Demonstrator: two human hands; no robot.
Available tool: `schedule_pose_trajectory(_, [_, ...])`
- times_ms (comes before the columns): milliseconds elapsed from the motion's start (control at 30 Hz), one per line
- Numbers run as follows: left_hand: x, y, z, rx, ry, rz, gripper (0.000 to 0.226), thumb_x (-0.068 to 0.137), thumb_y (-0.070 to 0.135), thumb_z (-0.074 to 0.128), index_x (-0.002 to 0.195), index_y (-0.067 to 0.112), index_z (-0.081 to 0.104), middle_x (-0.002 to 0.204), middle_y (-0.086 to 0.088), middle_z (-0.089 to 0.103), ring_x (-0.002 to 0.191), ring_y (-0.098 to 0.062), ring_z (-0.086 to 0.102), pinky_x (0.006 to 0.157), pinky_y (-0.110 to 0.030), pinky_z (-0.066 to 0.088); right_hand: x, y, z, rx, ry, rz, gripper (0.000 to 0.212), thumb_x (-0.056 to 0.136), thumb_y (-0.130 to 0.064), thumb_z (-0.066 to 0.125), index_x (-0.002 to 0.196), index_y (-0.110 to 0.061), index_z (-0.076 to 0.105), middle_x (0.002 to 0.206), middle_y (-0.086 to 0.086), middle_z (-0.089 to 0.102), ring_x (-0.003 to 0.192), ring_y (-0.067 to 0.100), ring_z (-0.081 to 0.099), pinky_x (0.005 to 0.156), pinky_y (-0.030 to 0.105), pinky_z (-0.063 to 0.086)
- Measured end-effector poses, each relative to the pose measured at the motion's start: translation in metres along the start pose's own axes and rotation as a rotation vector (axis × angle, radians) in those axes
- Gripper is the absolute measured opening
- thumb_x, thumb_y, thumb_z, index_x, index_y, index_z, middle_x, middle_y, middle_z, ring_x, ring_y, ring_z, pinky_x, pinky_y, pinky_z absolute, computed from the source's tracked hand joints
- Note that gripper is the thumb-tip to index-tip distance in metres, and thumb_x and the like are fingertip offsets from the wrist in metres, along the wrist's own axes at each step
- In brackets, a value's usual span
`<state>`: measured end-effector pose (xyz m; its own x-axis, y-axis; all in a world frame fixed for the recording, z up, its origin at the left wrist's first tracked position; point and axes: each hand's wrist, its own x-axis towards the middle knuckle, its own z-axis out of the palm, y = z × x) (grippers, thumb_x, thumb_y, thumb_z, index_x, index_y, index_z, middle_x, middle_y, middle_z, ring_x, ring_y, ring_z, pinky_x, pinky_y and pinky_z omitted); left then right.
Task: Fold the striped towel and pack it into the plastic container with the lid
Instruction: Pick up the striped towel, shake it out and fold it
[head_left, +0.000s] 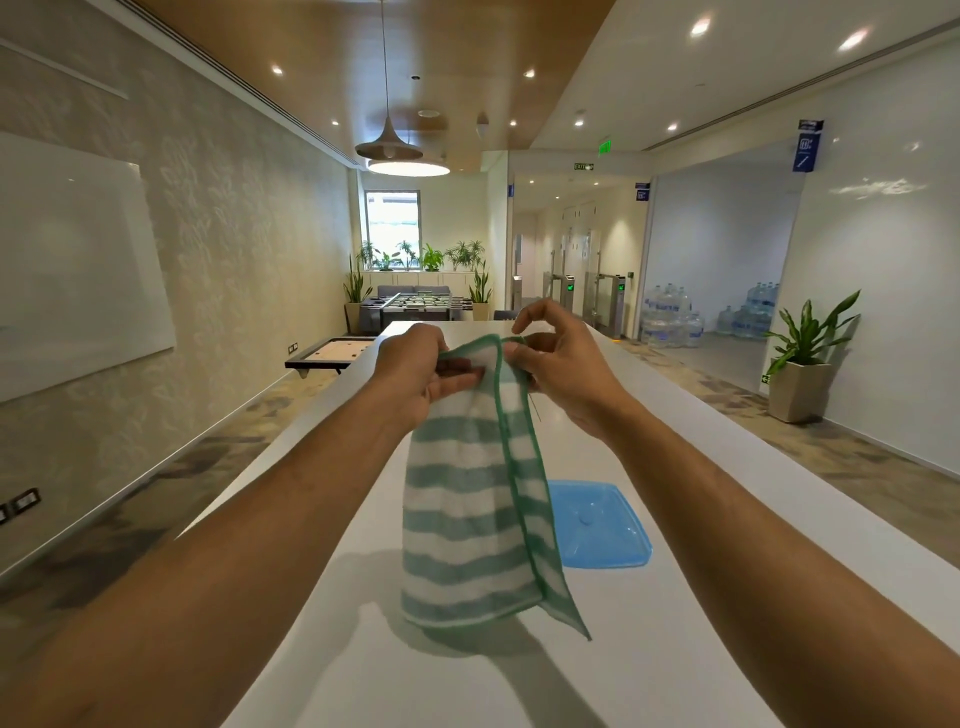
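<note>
Striped towel (470, 499), green and white with a darker green hem, hangs in the air at the centre of the frame, doubled lengthwise so that two layers drape down from the hands; its lower corner tapers to a point toward the lower right, and its shadow falls on the table beneath. A long white table (675, 623) fills the lower half of the picture and runs away toward the upper centre. On it, just right of the hanging towel and partly hidden behind it, lies a blue plastic lid (597, 525), flat on the tabletop. The container itself cannot be made out. Both forearms reach in from the lower corners. The left hand (415, 371) is closed on the towel's top edge, thumb pressed across the cloth against the fingers. The right hand (561, 358), just beside it, pinches the same top edge between thumb and forefinger, the other fingers loosely curled.
</note>
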<state>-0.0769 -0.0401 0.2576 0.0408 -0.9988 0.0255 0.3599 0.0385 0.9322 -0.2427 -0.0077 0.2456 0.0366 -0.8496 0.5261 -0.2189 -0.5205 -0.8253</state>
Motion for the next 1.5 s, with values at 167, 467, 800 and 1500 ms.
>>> schedule_pose_trajectory(167, [0.002, -0.002, -0.005, -0.003, 0.026, -0.005, 0.018, 0.079, -0.006, 0.039, 0.085, 0.009, 0.047, 0.09, -0.022, 0.065, 0.059, -0.028, 0.073, 0.047, -0.032, 0.058, -0.002, 0.001, 0.006, -0.069, -0.008, -0.052, 0.03, 0.089, 0.001, 0.059, 0.077, -0.024, 0.068, 0.097, 0.006, 0.066, 0.09, 0.029, 0.068, 0.074, 0.043, 0.062])
schedule_pose_trajectory(467, [0.006, -0.005, -0.005, 0.042, 0.017, -0.014, 0.014, 0.08, -0.004, 0.042, 0.084, 0.008, 0.048, 0.084, -0.022, 0.067, 0.062, -0.03, 0.074, 0.048, -0.03, 0.058, 0.004, 0.007, 0.008, -0.126, 0.057, -0.013, 0.037, 0.087, 0.004, 0.049, 0.072, -0.022, 0.07, 0.083, 0.005, 0.071, 0.083, 0.024, 0.068, 0.08, 0.047, 0.059])
schedule_pose_trajectory(800, [0.015, -0.005, -0.008, 0.045, -0.001, -0.014, 0.029, 0.079, -0.005, 0.045, 0.106, -0.001, 0.052, 0.096, -0.023, 0.066, 0.067, -0.033, 0.074, 0.059, -0.037, 0.062, 0.002, 0.005, 0.018, -0.414, 0.036, -0.147, 0.043, 0.078, -0.049, 0.075, 0.106, -0.016, 0.075, 0.096, -0.003, 0.075, 0.087, 0.008, 0.069, 0.078, 0.024, 0.058])
schedule_pose_trajectory(1500, [0.015, -0.011, -0.065, 1.191, -0.591, -0.152, 0.06, 0.089, 0.064, 0.041, 0.083, 0.012, 0.07, 0.061, -0.003, 0.063, 0.06, -0.019, 0.067, 0.057, -0.029, 0.057, 0.019, 0.006, -0.024, -0.224, 0.387, -0.124, 0.011, 0.096, -0.021, 0.059, 0.092, -0.029, 0.065, 0.088, -0.012, 0.065, 0.085, 0.004, 0.06, 0.079, 0.026, 0.05])
